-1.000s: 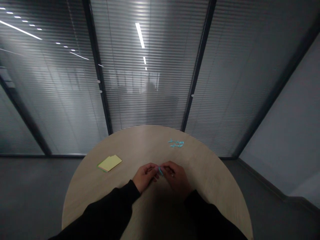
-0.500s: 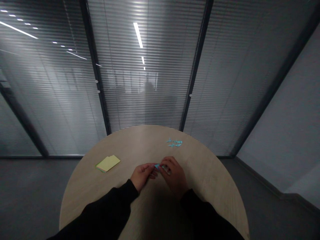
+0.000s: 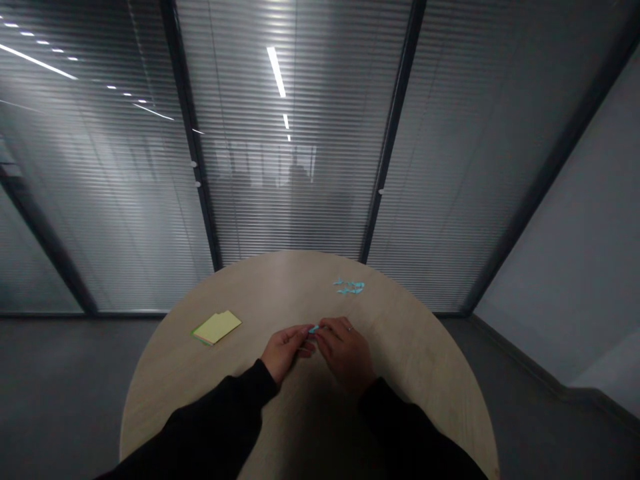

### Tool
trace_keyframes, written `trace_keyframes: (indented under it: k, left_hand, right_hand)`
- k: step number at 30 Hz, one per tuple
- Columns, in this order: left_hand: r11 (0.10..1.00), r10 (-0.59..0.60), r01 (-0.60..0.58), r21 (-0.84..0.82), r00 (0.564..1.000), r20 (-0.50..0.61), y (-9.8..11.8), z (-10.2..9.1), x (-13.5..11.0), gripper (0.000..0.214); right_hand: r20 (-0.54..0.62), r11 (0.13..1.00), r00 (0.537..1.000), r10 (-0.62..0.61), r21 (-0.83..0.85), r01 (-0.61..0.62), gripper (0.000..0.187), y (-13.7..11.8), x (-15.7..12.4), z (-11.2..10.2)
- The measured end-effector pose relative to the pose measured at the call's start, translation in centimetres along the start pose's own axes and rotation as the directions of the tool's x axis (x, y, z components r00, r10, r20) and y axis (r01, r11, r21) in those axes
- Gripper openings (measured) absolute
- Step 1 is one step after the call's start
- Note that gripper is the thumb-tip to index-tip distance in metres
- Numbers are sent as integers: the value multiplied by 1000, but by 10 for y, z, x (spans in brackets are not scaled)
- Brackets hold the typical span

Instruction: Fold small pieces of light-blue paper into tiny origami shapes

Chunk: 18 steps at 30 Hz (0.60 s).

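Our left hand [image 3: 285, 351] and right hand [image 3: 345, 353] are close together near the middle of the table, both narrowed to a pinch, with a small cyan paper scrap [image 3: 313, 329] held between the fingertips. The scrap is tiny and partly covered by the fingers, so we can't make out its shape. We also can't tell if it touches the tabletop. A metal ring [image 3: 349, 328] sits on one finger of the right hand, and black sleeves [image 3: 200, 427] cover both forearms.

Further out, a loose cluster of cyan paper scraps [image 3: 349, 287] lies far of the right hand, near the far edge of the table, pieces overlapping. A stack of yellow sticky notes [image 3: 217, 327] lies well left of the hands, with green and pink edges showing underneath. All of it is on a round light wood-grain table [image 3: 400, 347].

Past the far edge stands a glass partition [image 3: 290, 200] with slatted blinds and dark frames, grey floor [image 3: 75, 380] below, pale wall [image 3: 560, 267] on the right
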<state>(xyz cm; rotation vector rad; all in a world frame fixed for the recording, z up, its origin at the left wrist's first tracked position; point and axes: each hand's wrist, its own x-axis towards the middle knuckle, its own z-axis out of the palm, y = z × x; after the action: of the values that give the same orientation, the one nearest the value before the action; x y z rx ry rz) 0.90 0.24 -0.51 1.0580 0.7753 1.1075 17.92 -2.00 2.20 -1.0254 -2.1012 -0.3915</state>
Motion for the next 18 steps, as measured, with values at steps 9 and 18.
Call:
trace_keyframes:
  k: [9,18]
  left_hand:
    - [1000,-1,1,-5,1000,-21,2,1,0,50]
    - [996,58,-55,66,997,-43,-2,1,0,44]
  right_hand:
    - [-46,967,984,174,196,-161,12,-1,-6,4]
    - [0,832,942,336,469,-297,11,-9,-3,7]
